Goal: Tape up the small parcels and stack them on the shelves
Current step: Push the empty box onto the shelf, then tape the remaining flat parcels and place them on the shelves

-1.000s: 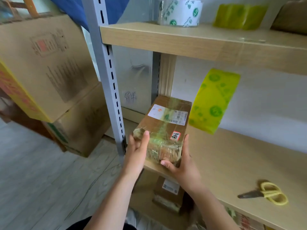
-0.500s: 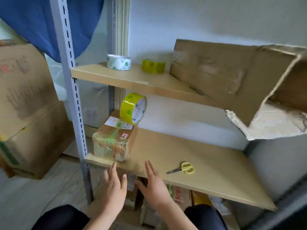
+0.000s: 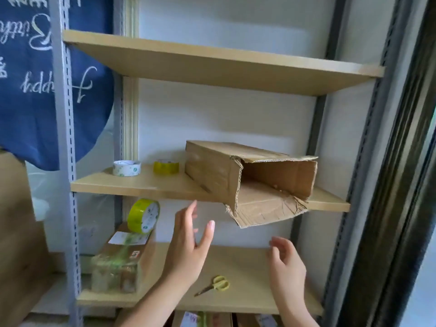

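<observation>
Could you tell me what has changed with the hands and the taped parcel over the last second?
Both hands let go of the taped parcel and rose: left hand and right hand now reach, open, toward the open box. Parcel, tape roll and scissors stayed put.

Tape roll (image 3: pixel 143 215) atop parcel (image 3: pixel 122 258)

Single head view, close, facing shelving unit (image 3: pixel 212 187) straight on, angled slightly upward.
</observation>
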Motion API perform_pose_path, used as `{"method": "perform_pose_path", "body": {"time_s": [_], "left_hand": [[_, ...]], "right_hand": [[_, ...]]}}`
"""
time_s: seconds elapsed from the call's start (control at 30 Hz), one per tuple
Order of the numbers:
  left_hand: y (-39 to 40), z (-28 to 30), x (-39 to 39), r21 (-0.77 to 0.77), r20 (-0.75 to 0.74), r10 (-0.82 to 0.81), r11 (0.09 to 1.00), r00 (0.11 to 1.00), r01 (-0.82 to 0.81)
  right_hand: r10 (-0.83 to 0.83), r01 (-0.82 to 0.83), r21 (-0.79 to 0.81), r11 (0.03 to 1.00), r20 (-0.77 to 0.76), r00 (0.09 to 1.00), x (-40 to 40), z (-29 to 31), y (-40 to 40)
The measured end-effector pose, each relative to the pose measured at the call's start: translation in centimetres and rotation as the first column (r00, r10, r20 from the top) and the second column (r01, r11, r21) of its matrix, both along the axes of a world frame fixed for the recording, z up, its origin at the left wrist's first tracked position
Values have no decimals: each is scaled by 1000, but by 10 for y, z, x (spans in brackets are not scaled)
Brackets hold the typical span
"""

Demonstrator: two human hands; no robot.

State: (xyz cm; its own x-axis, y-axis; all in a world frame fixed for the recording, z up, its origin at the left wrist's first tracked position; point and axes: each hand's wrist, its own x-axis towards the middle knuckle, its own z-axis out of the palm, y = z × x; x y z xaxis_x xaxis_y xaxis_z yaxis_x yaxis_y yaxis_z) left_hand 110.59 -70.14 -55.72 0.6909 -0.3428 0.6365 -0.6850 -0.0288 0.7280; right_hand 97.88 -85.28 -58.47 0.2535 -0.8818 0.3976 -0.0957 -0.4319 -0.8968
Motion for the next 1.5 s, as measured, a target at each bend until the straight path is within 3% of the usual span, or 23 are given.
{"method": "perform_pose_path", "body": {"time_s": [0.07, 0.13, 0.2, 0.27, 0.33, 0.4, 0.53, 0.57, 0.67, 0.77, 0.93, 1.03, 1.2, 1.37, 1.5], "left_hand": [[-13, 30, -12, 1, 39, -38, 999, 999, 38], [-28, 57, -24, 69, 92, 3, 998, 996, -10], [-42, 79, -31, 176, 47, 67, 981, 997, -75], [-56, 89, -30, 289, -32, 141, 949, 989, -126], [-63, 96, -26, 301, -131, 177, 945, 975, -131], [-59, 99, -25, 273, -194, 140, 958, 971, -83], [-32, 110, -20, 223, -265, 86, 975, 960, -25], [-24, 114, -16, 200, -293, 69, 980, 954, -10], [-7, 123, -8, 20, -384, -40, 998, 922, 52], [5, 128, -8, -52, -405, -81, 996, 910, 66], [21, 134, -12, 9, -323, -12, 1000, 946, 16], [31, 137, -19, -122, -446, -127, 989, 886, 81], [51, 150, -31, -384, -484, -336, 911, 808, 149], [90, 180, -50, -537, -512, -485, 825, 708, 177], [116, 204, -75, -567, -461, -508, 799, 727, 199]], "right_hand": [[-106, 104, 39, 994, 43, 993, -19, 34, -15], [-170, 172, -28, 985, 58, 984, -29, 65, -30], [-214, 215, -135, 967, 18, 977, -32, 88, -49], [-190, 175, -198, 964, -59, 980, -28, 107, -71], [-45, 32, -131, 991, -97, 994, -18, 123, -93], [87, -89, -18, 996, -115, 990, -7, 129, -112], [220, -225, 96, 970, 60, 974, -1, 135, -119], [242, -245, 63, 967, 45, 969, -1, 138, -116], [197, -218, -80, 973, -214, 957, -2, 140, -99], [266, -273, 8, 962, -262, 928, 7, 140, -82], [91, -93, -12, 996, -94, 991, 6, 153, -75], [180, -180, 4, 984, -12, 984, -6, 170, -65], [381, -396, 45, 917, 193, 904, -38, 196, -40], [438, -436, -56, 898, 198, 877, -79, 215, -6], [460, -447, -112, 887, 148, 875, -104, 235, 20]]}}
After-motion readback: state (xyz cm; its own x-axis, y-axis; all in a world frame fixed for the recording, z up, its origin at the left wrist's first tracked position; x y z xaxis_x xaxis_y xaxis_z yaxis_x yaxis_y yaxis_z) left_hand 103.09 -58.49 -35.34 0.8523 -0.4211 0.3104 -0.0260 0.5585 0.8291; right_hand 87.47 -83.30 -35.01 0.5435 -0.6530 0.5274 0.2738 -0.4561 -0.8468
